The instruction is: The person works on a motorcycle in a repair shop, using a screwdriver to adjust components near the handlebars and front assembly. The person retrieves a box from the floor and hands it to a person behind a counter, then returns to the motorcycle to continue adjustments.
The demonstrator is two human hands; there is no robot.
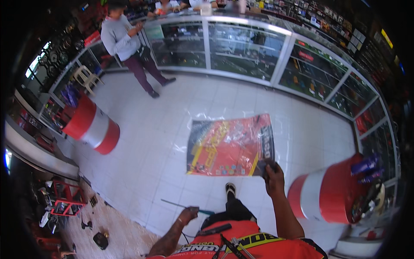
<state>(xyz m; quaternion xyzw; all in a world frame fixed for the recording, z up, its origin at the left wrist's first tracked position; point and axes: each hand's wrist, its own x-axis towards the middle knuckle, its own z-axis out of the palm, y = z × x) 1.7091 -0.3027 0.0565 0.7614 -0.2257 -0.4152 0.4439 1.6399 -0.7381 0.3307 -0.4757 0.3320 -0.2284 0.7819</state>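
Note:
My right hand (274, 175) is closed on the near right corner of a glossy plastic poster (228, 149), mostly red with yellow and black parts. The sheet hangs out in front of me, spread nearly flat, its surface wrinkled and shiny. Lower down and to the left, near my waist, my left hand (188, 214) is closed around a long thin screwdriver (174, 203). Its dark shaft points left, and a teal handle shows on the right side of the fist. Part of the handle is hidden by my fingers.
Red and white drums (95, 127) (317, 192) stand left and right on white floor tiles (151, 142). Glass display counters (246, 47) curve round the far side. A person (123, 41) stands there near a plastic chair (86, 78). A red metal rack (67, 198) is lower left.

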